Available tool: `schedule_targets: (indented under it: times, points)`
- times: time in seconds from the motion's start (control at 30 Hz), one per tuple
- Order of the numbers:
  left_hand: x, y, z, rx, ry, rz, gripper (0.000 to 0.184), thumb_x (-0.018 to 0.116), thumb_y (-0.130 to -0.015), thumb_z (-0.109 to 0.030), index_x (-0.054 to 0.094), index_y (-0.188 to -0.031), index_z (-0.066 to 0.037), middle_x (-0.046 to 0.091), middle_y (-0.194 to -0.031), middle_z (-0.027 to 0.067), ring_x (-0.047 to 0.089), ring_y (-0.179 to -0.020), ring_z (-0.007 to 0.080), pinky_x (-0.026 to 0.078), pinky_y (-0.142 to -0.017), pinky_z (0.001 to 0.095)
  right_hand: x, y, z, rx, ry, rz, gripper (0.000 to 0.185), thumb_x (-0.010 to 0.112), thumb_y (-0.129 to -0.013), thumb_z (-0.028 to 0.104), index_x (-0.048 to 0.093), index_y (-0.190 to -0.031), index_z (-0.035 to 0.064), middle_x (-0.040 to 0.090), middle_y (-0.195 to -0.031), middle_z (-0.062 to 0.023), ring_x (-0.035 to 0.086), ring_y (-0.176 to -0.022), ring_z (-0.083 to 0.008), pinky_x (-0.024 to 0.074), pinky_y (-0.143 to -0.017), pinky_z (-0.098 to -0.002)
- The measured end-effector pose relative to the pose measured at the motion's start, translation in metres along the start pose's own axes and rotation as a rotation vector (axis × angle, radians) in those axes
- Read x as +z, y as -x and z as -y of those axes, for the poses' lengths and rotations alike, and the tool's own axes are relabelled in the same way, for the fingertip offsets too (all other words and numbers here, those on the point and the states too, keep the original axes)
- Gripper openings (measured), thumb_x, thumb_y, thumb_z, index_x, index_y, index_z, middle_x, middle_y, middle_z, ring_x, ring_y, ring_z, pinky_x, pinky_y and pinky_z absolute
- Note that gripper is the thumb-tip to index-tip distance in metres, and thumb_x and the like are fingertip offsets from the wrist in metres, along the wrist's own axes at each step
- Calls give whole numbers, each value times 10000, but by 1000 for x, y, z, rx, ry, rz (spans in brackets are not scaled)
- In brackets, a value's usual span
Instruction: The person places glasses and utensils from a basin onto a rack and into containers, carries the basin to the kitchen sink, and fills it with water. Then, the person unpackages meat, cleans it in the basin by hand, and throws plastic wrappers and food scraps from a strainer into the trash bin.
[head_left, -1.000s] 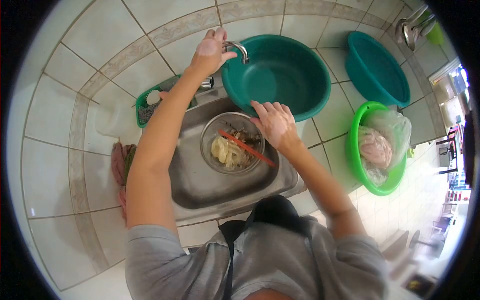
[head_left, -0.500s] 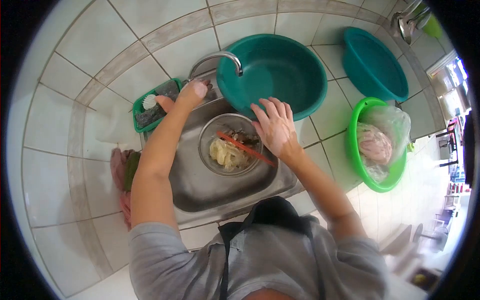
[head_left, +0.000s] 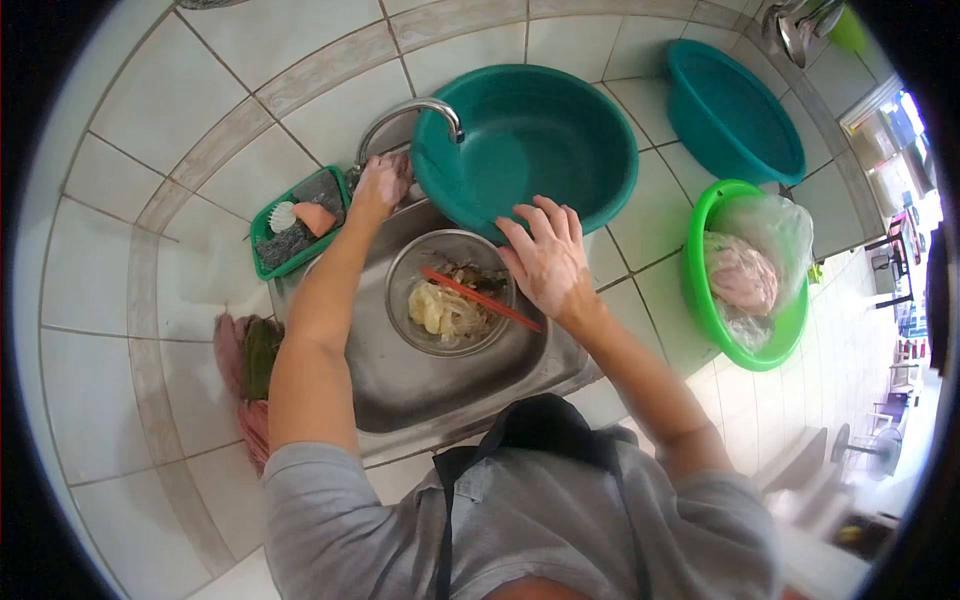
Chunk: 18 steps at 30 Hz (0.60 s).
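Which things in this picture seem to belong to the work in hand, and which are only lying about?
Apparently in use:
Faucet, left hand at its base
Large teal basin, right hand at its near rim

Apparently just lying about:
Round bowl in the sink
Small green tray with scrubbers
Second teal basin
Bright green basin with plastic bag
Cloths

Light pours in from three o'clock, bleaching the floor (head_left: 770, 415) towards four, where detail blurs; soft shadow on the tiles (head_left: 95, 385) near nine, edges bowing into black
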<state>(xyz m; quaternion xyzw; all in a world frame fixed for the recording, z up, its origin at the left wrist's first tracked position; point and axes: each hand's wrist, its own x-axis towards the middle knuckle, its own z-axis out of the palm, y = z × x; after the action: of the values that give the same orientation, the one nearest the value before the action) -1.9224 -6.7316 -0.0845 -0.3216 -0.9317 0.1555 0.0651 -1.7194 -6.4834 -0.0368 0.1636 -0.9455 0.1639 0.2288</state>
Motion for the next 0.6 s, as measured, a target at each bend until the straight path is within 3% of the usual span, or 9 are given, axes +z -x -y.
schedule_targets:
  times: [0.1,0.17,0.3,0.5,0.6]
  points:
    - [15,0,-3,-101,140,-50,346,498,-895,-184,567,-1217,-78,559,-1182,130,555,-1063,279,437,-926,399,-3,-8,-4,10,-58,-30,358,675,-819,240,594,-1146,118,554,-1167,-124,454,-1176,-357,346,-977,-530]
    - [25,6,-4,-117,139,-283,318,539,-869,-132,551,-1176,-47,537,-1205,148,566,-1056,293,487,-875,412,-5,-19,-9,31,-128,-112,357,696,-803,255,607,-1116,107,567,-1128,-118,478,-1139,-355,364,-957,-505]
    - [26,20,0,-67,122,-321,359,587,-823,-74,529,-1176,-40,530,-1220,136,590,-1029,316,524,-800,440,-12,-32,-11,65,-172,-100,344,703,-791,243,613,-1093,105,579,-1091,-112,492,-1113,-346,384,-944,-468]
    - [-24,47,12,-129,239,-178,392,644,-788,-65,517,-1159,-87,540,-1191,150,637,-944,310,543,-714,412,-6,-6,2,-36,-208,-65,333,711,-771,178,616,-1079,97,548,-1159,-124,469,-1144,-354,381,-957,-470]
    - [-53,50,14,-217,385,-347,344,662,-832,-138,551,-1152,-74,534,-1151,137,644,-850,283,534,-718,362,-20,11,16,-76,-245,-53,311,705,-773,133,617,-1068,91,525,-1194,-132,456,-1163,-360,407,-944,-467]
